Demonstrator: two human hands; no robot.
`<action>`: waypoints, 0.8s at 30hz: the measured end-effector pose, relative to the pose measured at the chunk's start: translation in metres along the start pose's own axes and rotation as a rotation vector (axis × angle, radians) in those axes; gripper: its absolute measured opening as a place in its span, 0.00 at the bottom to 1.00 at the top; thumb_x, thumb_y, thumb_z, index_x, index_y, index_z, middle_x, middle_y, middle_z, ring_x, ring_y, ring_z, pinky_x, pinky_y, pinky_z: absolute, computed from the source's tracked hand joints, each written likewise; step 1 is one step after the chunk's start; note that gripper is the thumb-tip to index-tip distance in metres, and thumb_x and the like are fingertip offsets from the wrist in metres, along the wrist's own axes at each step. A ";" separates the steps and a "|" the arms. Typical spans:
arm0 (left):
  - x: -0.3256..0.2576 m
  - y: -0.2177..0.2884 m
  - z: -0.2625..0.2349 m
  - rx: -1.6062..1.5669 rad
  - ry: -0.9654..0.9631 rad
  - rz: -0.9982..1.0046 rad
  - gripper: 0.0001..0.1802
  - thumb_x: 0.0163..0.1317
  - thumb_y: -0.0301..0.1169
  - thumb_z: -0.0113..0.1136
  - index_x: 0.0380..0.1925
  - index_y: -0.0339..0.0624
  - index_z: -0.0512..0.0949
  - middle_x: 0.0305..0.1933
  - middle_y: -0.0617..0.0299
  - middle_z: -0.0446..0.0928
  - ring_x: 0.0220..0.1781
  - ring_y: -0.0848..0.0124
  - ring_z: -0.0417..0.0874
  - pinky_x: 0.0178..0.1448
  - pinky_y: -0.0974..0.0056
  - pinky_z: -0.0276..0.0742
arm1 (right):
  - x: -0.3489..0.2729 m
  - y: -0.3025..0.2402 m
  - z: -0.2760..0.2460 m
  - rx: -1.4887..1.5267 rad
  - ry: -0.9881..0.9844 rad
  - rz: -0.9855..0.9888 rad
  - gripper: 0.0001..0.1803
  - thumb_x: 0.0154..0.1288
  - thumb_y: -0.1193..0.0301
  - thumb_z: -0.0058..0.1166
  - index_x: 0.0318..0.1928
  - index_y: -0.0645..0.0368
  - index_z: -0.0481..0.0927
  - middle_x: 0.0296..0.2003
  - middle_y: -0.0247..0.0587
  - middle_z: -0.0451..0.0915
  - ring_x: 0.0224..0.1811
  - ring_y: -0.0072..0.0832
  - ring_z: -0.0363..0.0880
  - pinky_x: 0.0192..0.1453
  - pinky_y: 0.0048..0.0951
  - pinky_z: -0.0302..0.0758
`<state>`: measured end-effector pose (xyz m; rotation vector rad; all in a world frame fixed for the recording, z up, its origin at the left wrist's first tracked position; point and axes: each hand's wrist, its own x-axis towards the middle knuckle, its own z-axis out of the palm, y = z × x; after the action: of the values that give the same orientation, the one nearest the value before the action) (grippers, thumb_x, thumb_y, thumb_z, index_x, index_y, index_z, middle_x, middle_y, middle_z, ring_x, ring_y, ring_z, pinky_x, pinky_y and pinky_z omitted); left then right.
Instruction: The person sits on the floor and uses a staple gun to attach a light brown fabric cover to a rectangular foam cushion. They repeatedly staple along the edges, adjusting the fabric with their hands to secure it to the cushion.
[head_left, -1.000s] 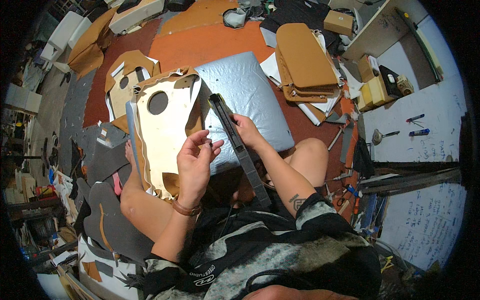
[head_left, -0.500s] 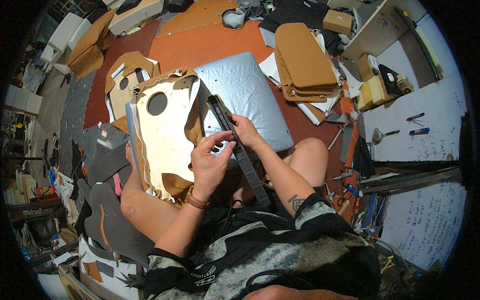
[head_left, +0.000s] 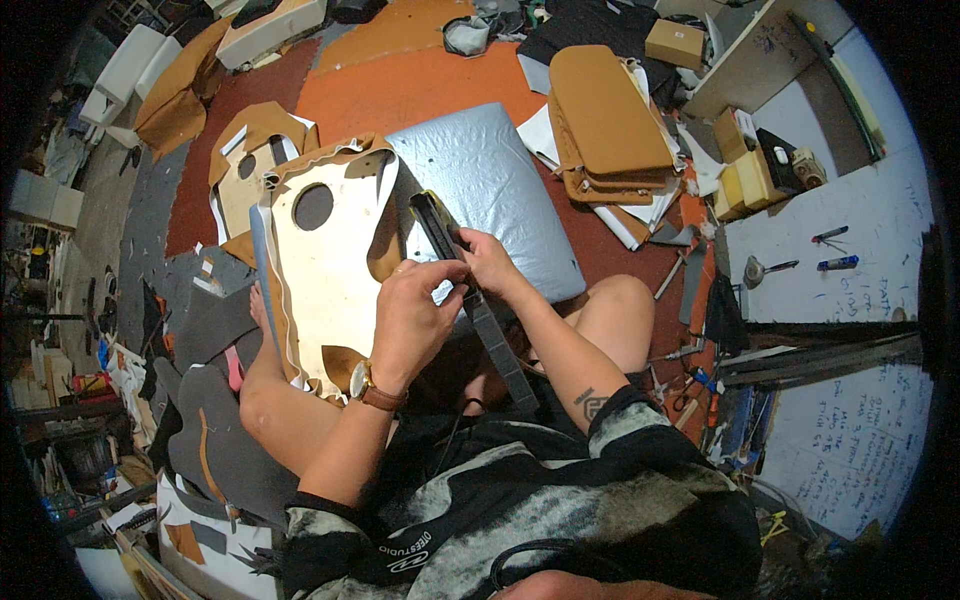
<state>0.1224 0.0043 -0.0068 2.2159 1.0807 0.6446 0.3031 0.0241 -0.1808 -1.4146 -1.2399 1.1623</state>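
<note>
left hand [head_left: 415, 315] has its thumb and forefinger curled almost together in a loose pinch at the middle of the long dark tool [head_left: 497, 350]; whether anything small sits between those fingertips cannot be told. right hand [head_left: 490, 265] is partly closed around the tool from the other side, fingers bent, and appears to bear its weight.

for handling at this point, i'd judge the right hand's grip should be firm and still, so the tool doesn't roll, while the left works with fingertips alone, light and square to the tool's length. tilting the upper face toward the eyes would help, since the left fingers cover part of it.

the tool lies aslant in the centre of the frame, its upper end over the left edge of the silver-wrapped cushion [head_left: 490, 165], its lower end down by the lap. it is slim, straight and nearly black, with a touch of yellow at the top and a blocky, segmented lower stretch. just left of it stands the pale board [head_left: 325, 275] with a round hole and tan, white-edged covering.
</note>
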 end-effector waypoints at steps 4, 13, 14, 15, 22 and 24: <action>0.002 -0.002 -0.005 0.015 -0.043 0.067 0.14 0.58 0.23 0.77 0.45 0.44 0.92 0.42 0.54 0.91 0.44 0.56 0.89 0.51 0.55 0.84 | -0.004 -0.014 0.003 0.080 -0.007 0.014 0.18 0.79 0.61 0.61 0.56 0.63 0.86 0.42 0.48 0.91 0.42 0.28 0.88 0.50 0.37 0.83; 0.014 -0.002 -0.011 -0.053 -0.167 0.001 0.20 0.60 0.22 0.74 0.53 0.44 0.89 0.44 0.55 0.91 0.46 0.54 0.88 0.54 0.53 0.84 | -0.003 -0.014 0.000 0.088 -0.045 0.033 0.18 0.77 0.60 0.63 0.52 0.63 0.86 0.39 0.42 0.91 0.41 0.24 0.87 0.45 0.33 0.83; 0.015 -0.001 -0.012 -0.056 -0.176 0.014 0.20 0.60 0.22 0.75 0.53 0.43 0.89 0.45 0.55 0.91 0.46 0.56 0.89 0.54 0.55 0.85 | -0.003 -0.012 -0.001 0.073 -0.037 0.015 0.19 0.78 0.59 0.63 0.52 0.63 0.86 0.39 0.41 0.90 0.41 0.24 0.87 0.45 0.33 0.83; 0.017 -0.002 -0.013 -0.061 -0.184 0.027 0.20 0.60 0.21 0.75 0.54 0.42 0.88 0.45 0.55 0.91 0.47 0.59 0.90 0.54 0.57 0.86 | -0.003 -0.010 -0.001 0.056 -0.030 -0.003 0.19 0.78 0.58 0.64 0.52 0.63 0.86 0.39 0.41 0.90 0.40 0.23 0.86 0.45 0.33 0.83; 0.005 -0.015 -0.007 -0.417 0.274 -0.205 0.25 0.70 0.28 0.71 0.64 0.33 0.79 0.60 0.50 0.85 0.57 0.64 0.86 0.59 0.60 0.83 | -0.005 -0.015 -0.003 0.125 -0.050 0.095 0.22 0.81 0.55 0.62 0.55 0.64 0.85 0.39 0.35 0.89 0.41 0.20 0.83 0.47 0.31 0.82; -0.012 -0.016 -0.003 -0.345 0.230 -0.044 0.52 0.60 0.43 0.82 0.77 0.34 0.64 0.76 0.41 0.70 0.74 0.52 0.74 0.74 0.51 0.72 | -0.005 -0.013 -0.001 0.131 -0.045 0.073 0.23 0.81 0.55 0.61 0.56 0.65 0.85 0.40 0.36 0.89 0.41 0.20 0.83 0.48 0.31 0.82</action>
<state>0.1055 0.0029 -0.0176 1.8506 1.0353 1.0041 0.3013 0.0205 -0.1672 -1.3522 -1.1290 1.3081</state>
